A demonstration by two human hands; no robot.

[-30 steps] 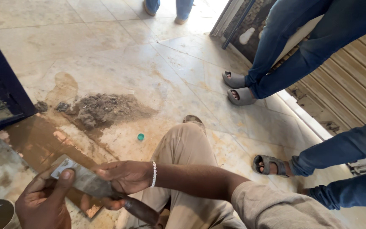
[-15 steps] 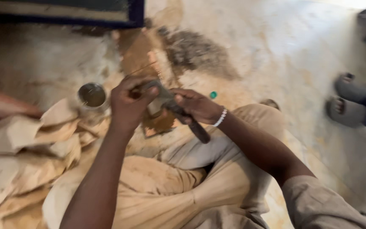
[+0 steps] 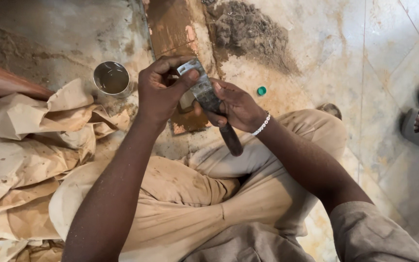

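Metal blade: flat grey scraper with dark handle (image 3: 209, 104) is pinched by left-hand fingers (image 3: 190, 77).
Handle: wrapped by right hand (image 3: 236, 104).
Risk: a slip; fingers could be nicked, small steel cup (image 3: 111, 78) knocked.

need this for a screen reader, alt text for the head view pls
Seated on a stained floor, a person holds a paintbrush in both hands: right hand on the handle, left hand at the bristles. A small tin stands beside crumpled paper.

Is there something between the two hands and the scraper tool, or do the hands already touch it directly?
Nothing visible stands between them. The left hand grips the metal blade end of the scraper directly, and the right hand wraps its dark handle. The small metal cup and the green cap lie apart on the floor, clear of both hands.
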